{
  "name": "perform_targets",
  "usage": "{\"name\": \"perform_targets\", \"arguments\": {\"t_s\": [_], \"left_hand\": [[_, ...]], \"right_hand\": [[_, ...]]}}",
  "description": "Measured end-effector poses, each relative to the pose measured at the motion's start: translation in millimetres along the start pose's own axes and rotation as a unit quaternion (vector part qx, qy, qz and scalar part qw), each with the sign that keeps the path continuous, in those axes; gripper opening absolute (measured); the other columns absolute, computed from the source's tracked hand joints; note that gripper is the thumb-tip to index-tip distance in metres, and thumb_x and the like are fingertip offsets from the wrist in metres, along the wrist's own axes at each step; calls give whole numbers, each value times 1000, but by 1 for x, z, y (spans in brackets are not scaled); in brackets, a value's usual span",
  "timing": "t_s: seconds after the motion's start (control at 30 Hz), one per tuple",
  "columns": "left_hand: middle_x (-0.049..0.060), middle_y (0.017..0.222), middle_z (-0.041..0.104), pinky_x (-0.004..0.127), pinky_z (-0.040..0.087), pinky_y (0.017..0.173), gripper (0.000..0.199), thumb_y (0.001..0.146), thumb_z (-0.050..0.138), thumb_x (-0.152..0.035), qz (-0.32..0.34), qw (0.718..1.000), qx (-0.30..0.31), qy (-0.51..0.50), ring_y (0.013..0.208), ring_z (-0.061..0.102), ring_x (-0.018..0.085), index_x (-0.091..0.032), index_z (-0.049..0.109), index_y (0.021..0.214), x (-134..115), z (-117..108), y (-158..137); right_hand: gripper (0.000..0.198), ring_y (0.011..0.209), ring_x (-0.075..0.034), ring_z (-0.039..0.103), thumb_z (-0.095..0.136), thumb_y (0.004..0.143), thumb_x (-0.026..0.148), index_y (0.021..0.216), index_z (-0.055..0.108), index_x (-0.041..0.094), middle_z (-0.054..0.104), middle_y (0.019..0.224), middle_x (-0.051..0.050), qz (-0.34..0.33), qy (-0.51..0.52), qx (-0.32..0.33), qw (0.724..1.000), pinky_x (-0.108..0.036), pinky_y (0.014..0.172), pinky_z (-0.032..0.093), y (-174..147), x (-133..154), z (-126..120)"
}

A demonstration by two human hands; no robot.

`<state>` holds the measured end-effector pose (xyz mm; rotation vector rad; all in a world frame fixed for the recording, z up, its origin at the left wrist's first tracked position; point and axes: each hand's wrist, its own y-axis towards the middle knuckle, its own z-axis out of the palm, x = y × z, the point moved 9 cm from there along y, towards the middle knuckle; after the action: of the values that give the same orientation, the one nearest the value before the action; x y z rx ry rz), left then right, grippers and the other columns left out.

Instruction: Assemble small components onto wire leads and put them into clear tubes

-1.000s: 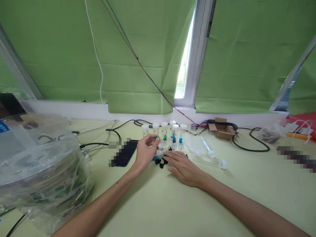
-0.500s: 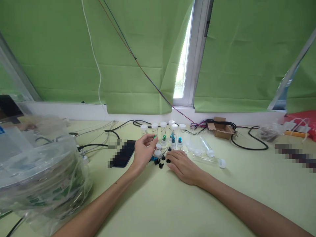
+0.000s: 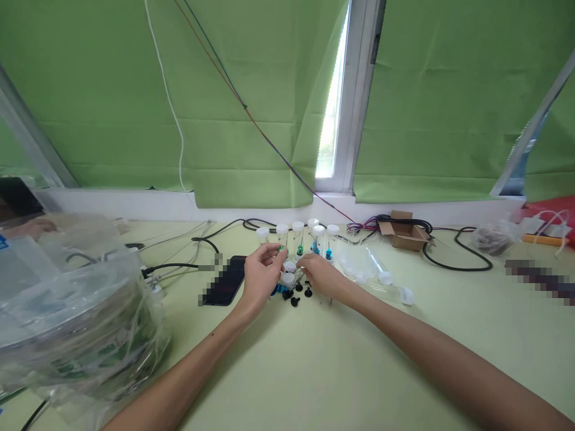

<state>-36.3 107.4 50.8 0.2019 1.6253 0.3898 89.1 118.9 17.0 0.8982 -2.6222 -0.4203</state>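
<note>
My left hand (image 3: 263, 272) was half curled, thumb and fingertips close together by a shiny green piece (image 3: 281, 248); I couldn't tell whether they gripped it. My right hand (image 3: 324, 275) was just beside, fingers bunched near the white caps (image 3: 288, 279), any hold hidden. Black pieces (image 3: 295, 301) lay loose between my hands, on the near side, where a careless palm could have scattered them. Capped tubes (image 3: 299, 240) stood just beyond my fingers, so a forward knuckle might have toppled one; my right forearm might have rolled the lying tube (image 3: 389, 292) beside it.
</note>
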Motion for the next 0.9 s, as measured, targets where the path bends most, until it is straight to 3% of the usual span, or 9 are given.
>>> {"name": "perform_targets", "arguments": {"t_s": [0.27, 0.5, 0.9], "left_hand": [[0, 70, 55, 21, 37, 39, 28, 74, 70, -37, 12, 1000, 4, 9, 47, 50, 9, -14, 63, 87, 1, 0, 1], [1, 70, 56, 21, 37, 39, 29, 75, 69, -39, 19, 1000, 13, 15, 46, 49, 9, -14, 63, 89, 1, 2, 0], [1, 73, 56, 21, 37, 40, 28, 76, 68, -39, 20, 999, 14, 24, 46, 50, 9, -14, 63, 88, -1, 1, 0]], "right_hand": [[24, 91, -20, 57, 60, 80, 0, 97, 70, 14, 64, 92, -9, -11, -17, 62, 998, -25, 74, 37, 17, -1, 15], [31, 94, -19, 55, 52, 83, 1, 107, 66, 14, 63, 96, -10, -8, -25, 65, 998, -24, 73, 35, 17, -3, 19], [19, 87, -18, 54, 52, 79, -2, 86, 61, 14, 61, 89, -8, -8, -58, 109, 992, -22, 65, 32, 15, -2, 23]]}}
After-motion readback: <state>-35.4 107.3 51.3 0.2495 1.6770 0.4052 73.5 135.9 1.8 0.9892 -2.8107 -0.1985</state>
